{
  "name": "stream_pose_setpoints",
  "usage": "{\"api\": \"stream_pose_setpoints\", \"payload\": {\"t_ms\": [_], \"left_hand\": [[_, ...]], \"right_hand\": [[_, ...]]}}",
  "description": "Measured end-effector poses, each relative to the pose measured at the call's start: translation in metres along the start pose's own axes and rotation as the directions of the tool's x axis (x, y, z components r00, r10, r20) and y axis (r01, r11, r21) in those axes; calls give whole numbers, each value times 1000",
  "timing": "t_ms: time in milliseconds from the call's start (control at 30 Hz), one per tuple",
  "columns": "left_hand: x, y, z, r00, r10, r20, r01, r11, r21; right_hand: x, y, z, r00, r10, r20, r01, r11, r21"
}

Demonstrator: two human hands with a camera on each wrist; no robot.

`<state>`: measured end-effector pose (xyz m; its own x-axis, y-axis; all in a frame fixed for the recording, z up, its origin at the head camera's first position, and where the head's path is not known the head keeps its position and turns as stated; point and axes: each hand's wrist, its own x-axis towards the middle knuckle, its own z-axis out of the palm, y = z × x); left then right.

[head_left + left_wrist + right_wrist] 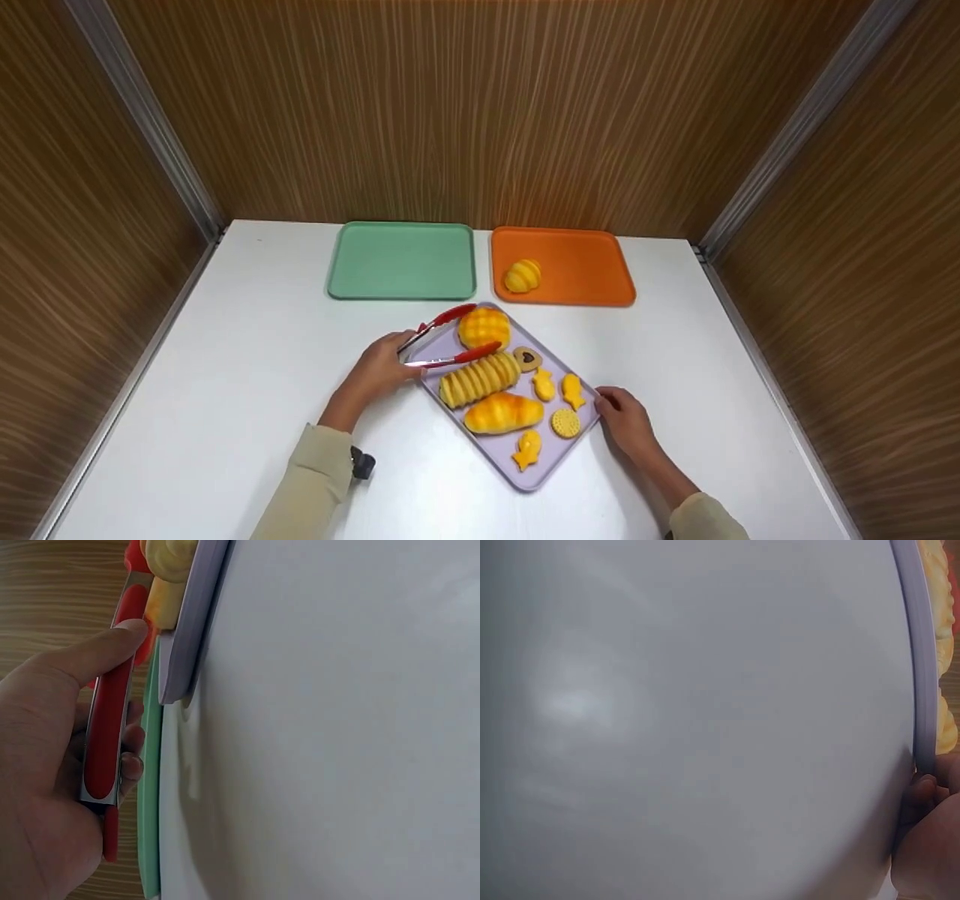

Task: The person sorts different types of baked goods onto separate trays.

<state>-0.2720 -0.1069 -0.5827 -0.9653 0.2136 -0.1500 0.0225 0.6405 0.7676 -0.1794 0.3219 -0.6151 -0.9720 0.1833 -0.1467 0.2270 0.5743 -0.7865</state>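
My left hand [381, 369] grips a pair of tongs with red tips [480, 352]. In the left wrist view the thumb lies along the red-inlaid tongs handle [111, 720], fingers curled behind. The tongs are spread, their tips on either side of a round yellow bun [484, 328] in the lavender tray [498, 454]. My right hand [628, 424] holds the tray's right corner. Also in this tray are a spiral roll [480, 379], a long bread [504, 414], a heart cookie [527, 358], a round biscuit [565, 423] and fish-shaped pieces [572, 391].
A green tray [403, 260] stands at the back left of the white table [225, 375]. Beside it, an orange tray [581, 266] carries a small striped bread roll [523, 276]. Wood-grain walls [465, 112] enclose the back and both sides.
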Motion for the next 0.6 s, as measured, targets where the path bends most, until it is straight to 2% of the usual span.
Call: {"api": "stream_pose_setpoints", "payload": {"t_ms": [367,600], "left_hand": [[3,1,1,999,42,13,-42,999,2],[5,-2,1,996,87,-19,-88,996,-6]], "right_hand": [[-1,-2,-1,1000,-8,-11,7,1000,-1],[0,-1,0,1000,-15,-15,15,1000,-10]]}}
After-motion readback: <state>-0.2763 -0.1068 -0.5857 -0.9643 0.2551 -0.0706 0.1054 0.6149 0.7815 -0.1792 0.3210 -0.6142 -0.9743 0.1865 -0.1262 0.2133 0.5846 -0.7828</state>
